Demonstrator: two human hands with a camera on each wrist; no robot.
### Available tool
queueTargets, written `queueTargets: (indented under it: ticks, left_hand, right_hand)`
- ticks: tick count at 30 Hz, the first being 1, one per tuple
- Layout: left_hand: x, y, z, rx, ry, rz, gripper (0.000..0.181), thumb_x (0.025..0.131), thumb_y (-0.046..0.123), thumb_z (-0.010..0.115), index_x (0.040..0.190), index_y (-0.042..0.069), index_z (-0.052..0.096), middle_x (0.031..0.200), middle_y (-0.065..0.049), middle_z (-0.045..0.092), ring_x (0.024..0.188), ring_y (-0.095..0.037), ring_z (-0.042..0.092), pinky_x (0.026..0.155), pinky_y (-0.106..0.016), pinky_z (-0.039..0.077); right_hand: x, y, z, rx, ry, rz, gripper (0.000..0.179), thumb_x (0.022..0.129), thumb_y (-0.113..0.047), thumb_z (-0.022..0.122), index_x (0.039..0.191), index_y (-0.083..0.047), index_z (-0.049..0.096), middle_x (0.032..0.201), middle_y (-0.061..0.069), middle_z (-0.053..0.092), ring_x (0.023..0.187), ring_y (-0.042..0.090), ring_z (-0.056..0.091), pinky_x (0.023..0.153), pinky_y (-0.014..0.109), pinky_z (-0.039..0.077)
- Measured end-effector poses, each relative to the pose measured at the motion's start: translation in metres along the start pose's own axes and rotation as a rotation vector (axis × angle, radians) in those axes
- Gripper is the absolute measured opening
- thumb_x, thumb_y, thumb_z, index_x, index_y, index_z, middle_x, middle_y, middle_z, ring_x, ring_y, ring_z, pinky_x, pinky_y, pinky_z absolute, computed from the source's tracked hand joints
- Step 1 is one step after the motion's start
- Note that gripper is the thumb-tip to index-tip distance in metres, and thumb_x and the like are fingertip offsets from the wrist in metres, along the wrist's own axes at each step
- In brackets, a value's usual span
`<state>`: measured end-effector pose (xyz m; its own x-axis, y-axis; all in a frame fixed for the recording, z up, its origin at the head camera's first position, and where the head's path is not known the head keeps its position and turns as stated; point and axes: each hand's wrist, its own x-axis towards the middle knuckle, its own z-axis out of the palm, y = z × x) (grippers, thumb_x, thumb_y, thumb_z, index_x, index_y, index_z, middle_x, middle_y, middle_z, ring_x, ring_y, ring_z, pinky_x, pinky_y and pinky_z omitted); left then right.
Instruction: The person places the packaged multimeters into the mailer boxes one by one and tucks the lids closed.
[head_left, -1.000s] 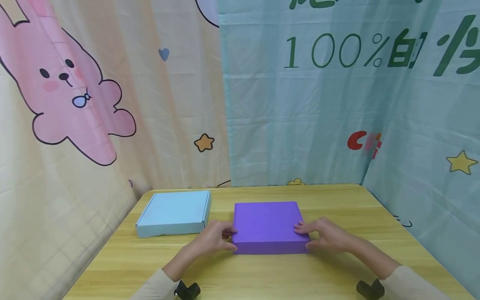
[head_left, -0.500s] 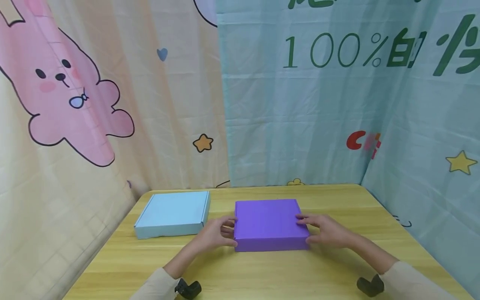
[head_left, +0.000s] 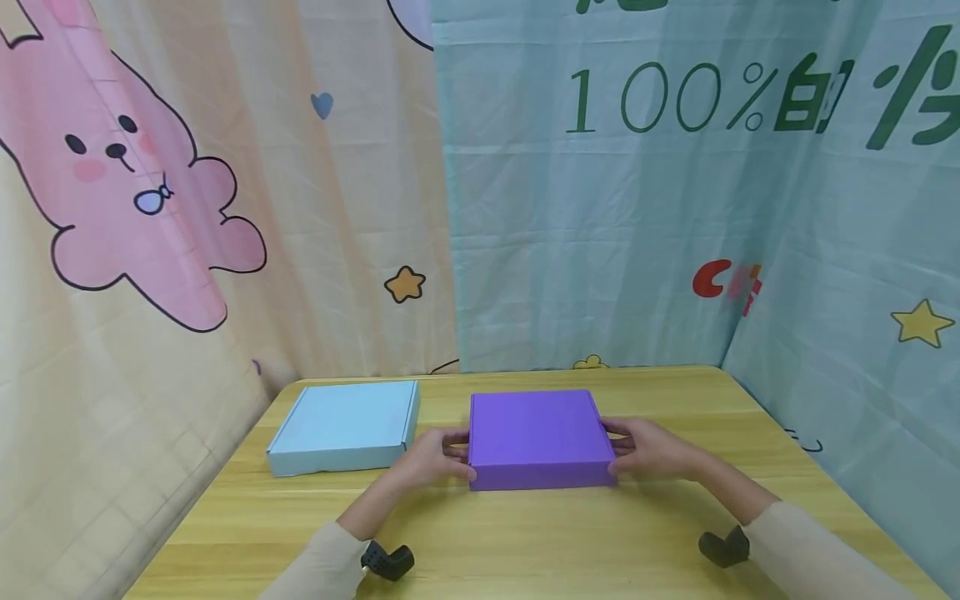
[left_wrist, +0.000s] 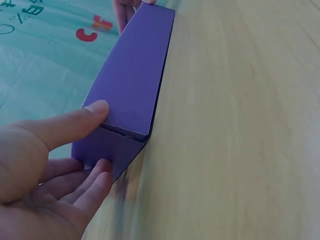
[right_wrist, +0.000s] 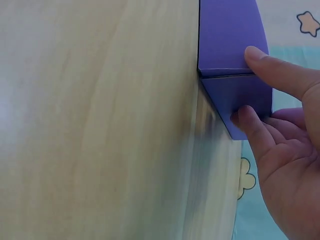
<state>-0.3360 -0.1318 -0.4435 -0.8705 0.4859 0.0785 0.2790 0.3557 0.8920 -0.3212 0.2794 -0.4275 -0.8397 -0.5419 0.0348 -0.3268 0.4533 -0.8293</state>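
A flat, closed purple cardboard box (head_left: pixel 542 429) lies level between my two hands in the head view. At its left end my left hand (head_left: pixel 437 458) grips the front corner. In the left wrist view the thumb (left_wrist: pixel 95 111) presses the front face and the fingers (left_wrist: pixel 92 192) bear on the side wall. My right hand (head_left: pixel 651 450) holds the opposite end the same way, with its thumb (right_wrist: pixel 257 54) on the front face and its fingers on the side, as the right wrist view shows. A pale blue box (head_left: pixel 345 425) of similar shape lies to the left, just beyond my left hand.
Both boxes are on a wood-grain table (head_left: pixel 540 550). A beige curtain (head_left: pixel 352 208) with a pink rabbit and a blue-green curtain (head_left: pixel 570 233) with green lettering hang behind and beside it. Dark wrist devices (head_left: pixel 387 562) show below the sleeves.
The purple box has shifted away from me, toward the table's back, with both hands following. My right fingers have gone from the box's top down to its side. The blue box stays put.
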Motion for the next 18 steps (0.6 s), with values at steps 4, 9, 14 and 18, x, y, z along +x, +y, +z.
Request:
queueTargets:
  ticks: [4, 9, 14, 18]
  left_hand:
    - [0.007, 0.000, -0.001, -0.039, -0.008, -0.001, 0.075, 0.082, -0.001, 0.086, 0.145, -0.015, 0.047, 0.145, -0.030, 0.053, 0.123, -0.041, 0.062, 0.100, -0.043, 0.053]
    - [0.015, 0.000, -0.001, -0.059, -0.007, 0.009, 0.072, 0.083, -0.005, 0.083, 0.144, -0.017, 0.046, 0.145, -0.031, 0.051, 0.125, -0.043, 0.059, 0.101, -0.043, 0.052]
    - [0.022, -0.002, -0.003, -0.025, 0.007, -0.004, 0.074, 0.083, -0.003, 0.084, 0.145, -0.016, 0.046, 0.145, -0.031, 0.052, 0.125, -0.042, 0.060, 0.103, -0.044, 0.051]
    - [0.026, -0.004, -0.004, -0.036, 0.004, -0.005, 0.074, 0.084, -0.004, 0.084, 0.146, -0.016, 0.045, 0.145, -0.031, 0.052, 0.125, -0.042, 0.060, 0.103, -0.044, 0.051]
  right_hand:
    - [0.006, 0.001, -0.005, -0.012, -0.020, 0.003, 0.087, 0.089, -0.002, 0.080, 0.151, 0.022, 0.024, 0.154, 0.041, 0.031, 0.134, 0.052, 0.047, 0.103, 0.044, 0.050]
    - [0.013, 0.003, -0.011, -0.061, -0.027, -0.013, 0.085, 0.090, -0.002, 0.080, 0.149, 0.024, 0.025, 0.153, 0.042, 0.031, 0.132, 0.051, 0.049, 0.103, 0.044, 0.050]
    - [0.017, 0.002, -0.015, -0.096, -0.040, -0.036, 0.084, 0.090, -0.001, 0.079, 0.147, 0.027, 0.024, 0.152, 0.044, 0.029, 0.130, 0.053, 0.050, 0.102, 0.046, 0.049]
    - [0.020, 0.002, -0.017, -0.100, -0.045, -0.046, 0.084, 0.089, 0.001, 0.079, 0.146, 0.028, 0.024, 0.151, 0.045, 0.028, 0.129, 0.054, 0.050, 0.102, 0.046, 0.050]
